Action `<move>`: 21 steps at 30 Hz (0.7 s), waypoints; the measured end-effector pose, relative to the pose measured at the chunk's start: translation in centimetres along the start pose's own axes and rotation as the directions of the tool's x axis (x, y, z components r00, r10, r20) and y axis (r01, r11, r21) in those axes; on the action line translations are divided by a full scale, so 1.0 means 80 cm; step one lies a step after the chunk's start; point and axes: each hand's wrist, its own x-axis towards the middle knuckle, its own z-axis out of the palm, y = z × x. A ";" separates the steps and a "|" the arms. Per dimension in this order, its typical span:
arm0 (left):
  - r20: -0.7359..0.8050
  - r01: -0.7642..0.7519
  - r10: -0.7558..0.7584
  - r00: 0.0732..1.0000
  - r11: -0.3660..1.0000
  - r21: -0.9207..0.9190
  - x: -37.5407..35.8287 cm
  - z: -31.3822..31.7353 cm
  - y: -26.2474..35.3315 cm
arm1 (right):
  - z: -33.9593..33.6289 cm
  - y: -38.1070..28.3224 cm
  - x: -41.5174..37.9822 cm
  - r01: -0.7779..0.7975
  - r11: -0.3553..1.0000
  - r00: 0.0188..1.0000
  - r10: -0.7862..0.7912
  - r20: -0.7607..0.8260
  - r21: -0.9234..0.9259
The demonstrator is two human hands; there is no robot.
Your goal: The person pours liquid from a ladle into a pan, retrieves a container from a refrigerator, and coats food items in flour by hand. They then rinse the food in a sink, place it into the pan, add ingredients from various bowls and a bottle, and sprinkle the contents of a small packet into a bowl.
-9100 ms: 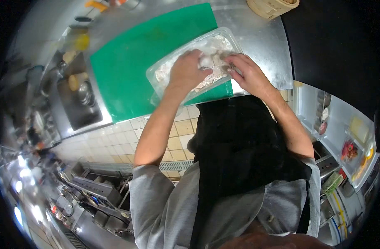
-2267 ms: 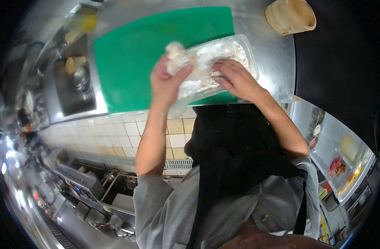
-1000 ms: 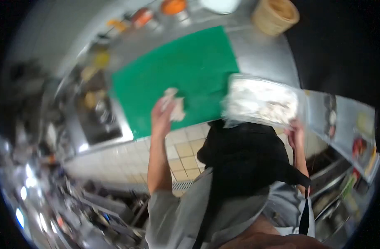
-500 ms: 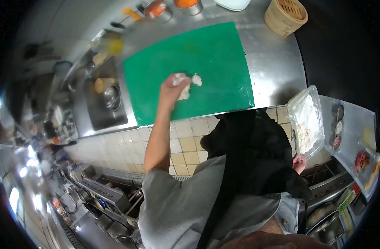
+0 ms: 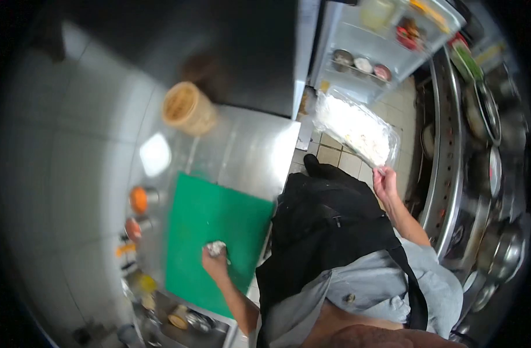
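Observation:
My left hand [image 5: 214, 265] is low over the green cutting board [image 5: 190, 232], its fingers closed round a clump of white, flaky food [image 5: 216, 248]. Off to the right, my right hand [image 5: 385, 182] grips the near end of a clear plastic tray [image 5: 358, 124]. White food lies in that tray, with paler yellowish bits toward my hand, and its edges look wrapped in thin film. The tray is held up in the air beside the open fridge door.
Fridge door shelves [image 5: 361, 72] hold small metal cups and packets. A bamboo steamer [image 5: 187, 110], a white dish [image 5: 155, 155] and a metal cup of orange food [image 5: 141, 199] stand around the steel counter [image 5: 242, 151]. A sink [image 5: 216, 330] adjoins the board; a stove [image 5: 445, 174] is at right.
My view has swung right toward the open fridge. The white pieces that lay on the board are now gathered in my left hand. My right hand still holds the tray.

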 end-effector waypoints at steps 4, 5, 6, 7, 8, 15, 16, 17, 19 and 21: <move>0.091 0.210 -0.190 0.977 0.822 -0.530 -0.011 0.011 -0.060 | 0.014 0.023 0.007 0.048 0.997 0.998 -0.051 0.041 0.058; 0.129 0.272 -0.251 0.959 0.704 -0.656 -0.015 0.008 -0.058 | 0.016 0.028 0.015 0.066 0.993 0.997 -0.070 0.037 0.095; 0.129 0.245 -0.213 0.968 0.716 -0.654 -0.019 0.003 -0.060 | 0.017 0.030 0.022 0.092 0.992 0.990 -0.101 0.103 0.086; 0.141 0.309 -0.317 0.938 0.583 -0.751 -0.028 -0.006 -0.065 | 0.023 0.029 0.023 0.116 0.991 0.977 -0.127 0.171 0.069; 0.193 0.392 -0.443 0.876 0.417 -0.820 -0.044 -0.014 -0.079 | 0.030 0.031 0.016 0.127 0.991 0.979 -0.134 0.155 0.053; 0.261 0.410 -0.353 0.898 0.463 -0.786 -0.112 0.009 -0.130 | 0.058 0.052 0.071 0.098 0.995 0.958 -0.093 0.271 -0.004; 0.180 0.330 -0.343 0.922 0.451 -0.830 -0.126 0.025 -0.123 | 0.056 0.060 0.096 0.098 0.995 0.946 -0.084 0.312 -0.030; 0.173 0.315 -0.335 0.926 0.438 -0.842 -0.142 0.036 -0.111 | 0.056 0.065 0.115 0.107 0.994 0.939 -0.093 0.331 -0.025; 0.152 0.235 -0.324 0.934 0.237 -0.943 -0.185 0.027 -0.046 | 0.063 0.082 0.145 0.043 0.998 0.906 -0.019 0.423 -0.047; 0.083 0.184 -0.433 0.898 0.196 -0.963 -0.252 0.045 0.003 | 0.082 0.070 0.133 0.001 0.998 0.905 0.023 0.424 -0.057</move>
